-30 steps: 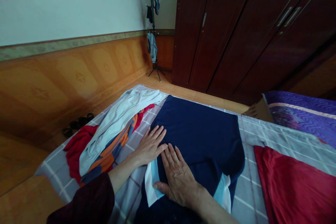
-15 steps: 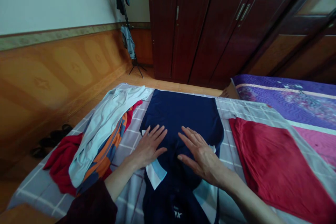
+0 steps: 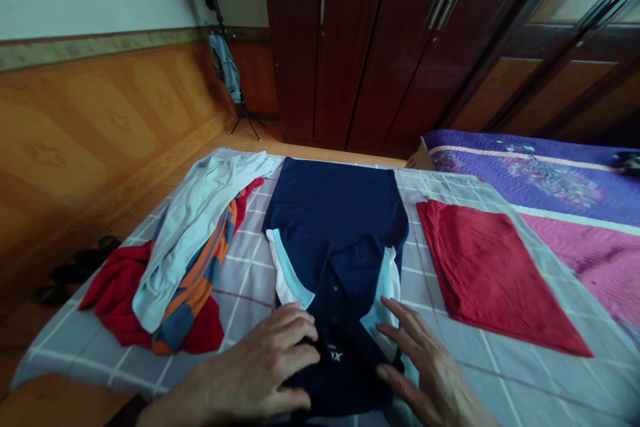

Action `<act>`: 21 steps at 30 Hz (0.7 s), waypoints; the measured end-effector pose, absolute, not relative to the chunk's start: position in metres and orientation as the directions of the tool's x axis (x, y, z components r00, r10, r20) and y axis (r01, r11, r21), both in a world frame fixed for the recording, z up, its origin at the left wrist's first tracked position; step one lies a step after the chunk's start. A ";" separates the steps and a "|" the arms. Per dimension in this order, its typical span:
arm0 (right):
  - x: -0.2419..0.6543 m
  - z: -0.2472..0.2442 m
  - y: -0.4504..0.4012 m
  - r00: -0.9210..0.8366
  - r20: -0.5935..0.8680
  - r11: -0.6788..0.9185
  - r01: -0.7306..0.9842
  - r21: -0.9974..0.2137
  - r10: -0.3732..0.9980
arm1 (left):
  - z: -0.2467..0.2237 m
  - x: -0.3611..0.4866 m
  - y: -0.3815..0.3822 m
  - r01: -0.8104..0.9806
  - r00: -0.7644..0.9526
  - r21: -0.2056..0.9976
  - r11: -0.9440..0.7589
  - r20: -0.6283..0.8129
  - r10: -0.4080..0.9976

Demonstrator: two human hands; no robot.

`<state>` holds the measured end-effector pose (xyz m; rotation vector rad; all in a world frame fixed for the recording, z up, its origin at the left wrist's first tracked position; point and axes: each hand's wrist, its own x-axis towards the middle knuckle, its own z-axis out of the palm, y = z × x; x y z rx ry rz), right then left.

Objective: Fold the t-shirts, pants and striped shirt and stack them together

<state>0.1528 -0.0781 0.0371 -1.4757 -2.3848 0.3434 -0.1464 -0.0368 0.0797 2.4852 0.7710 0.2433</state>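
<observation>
A navy shirt (image 3: 340, 207) with light-blue and white panels lies laid out on the bed, its far part flat and smooth. Its near part is rumpled and bears a small white logo. My left hand (image 3: 270, 360) is at the near left edge of the shirt, fingers loosely bent and thumb apart from them. Opposite it, my right hand (image 3: 425, 360) is beside the right light-blue panel, fingers spread. Neither hand visibly grips the cloth. Parts of the shirt's near edges are hidden by my hands.
A heap of clothes (image 3: 195, 240), pale, red and orange-blue, lies on the left. A folded red garment (image 3: 495, 273) rests on the checked bed sheet (image 3: 505, 373) to the right. Beyond stand a dark wardrobe (image 3: 345, 60), a coat stand (image 3: 220, 13) and a purple-pink bed (image 3: 560, 180).
Both hands have drawn back toward me from the middle of the shirt to its near part. The left fingers have bent. The view has shifted slightly.
</observation>
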 end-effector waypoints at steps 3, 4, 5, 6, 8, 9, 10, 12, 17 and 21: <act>0.145 0.031 -0.100 -0.428 0.156 0.453 0.798 -0.397 0.890 | 0.073 -0.147 -0.057 0.496 0.829 0.478 -0.725 -0.012 0.559; 0.142 0.030 -0.104 -0.432 0.146 0.451 0.793 -0.409 0.890 | 0.069 -0.147 -0.060 0.496 0.833 0.464 -0.734 -0.016 0.553; 0.138 0.029 -0.107 -0.435 0.127 0.446 0.791 -0.419 0.891 | 0.065 -0.146 -0.062 0.487 0.841 0.458 -0.744 -0.015 0.541; 0.134 0.029 -0.109 -0.438 0.107 0.439 0.791 -0.427 0.893 | 0.061 -0.146 -0.063 0.476 0.848 0.455 -0.753 -0.011 0.529; 0.126 0.030 -0.110 -0.442 0.076 0.429 0.793 -0.432 0.894 | 0.054 -0.143 -0.065 0.465 0.849 0.458 -0.757 0.009 0.528; 0.123 0.032 -0.110 -0.442 0.065 0.425 0.796 -0.432 0.894 | 0.051 -0.142 -0.065 0.473 0.839 0.468 -0.747 0.021 0.544; 0.120 0.034 -0.110 -0.447 0.054 0.425 0.796 -0.431 0.893 | 0.047 -0.140 -0.066 0.492 0.817 0.481 -0.726 0.032 0.575; 0.115 0.039 -0.110 -0.473 0.031 0.438 0.788 -0.432 0.881 | 0.042 -0.135 -0.068 0.550 0.750 0.509 -0.662 0.048 0.660; 0.106 0.047 -0.110 -0.575 -0.051 0.499 0.747 -0.439 0.816 | 0.037 -0.125 -0.074 0.643 0.590 0.562 -0.520 0.070 0.805; 0.102 0.036 -0.112 -0.615 -0.051 0.541 0.727 -0.423 0.787 | 0.045 -0.129 -0.078 0.586 0.419 0.761 -0.278 0.009 0.908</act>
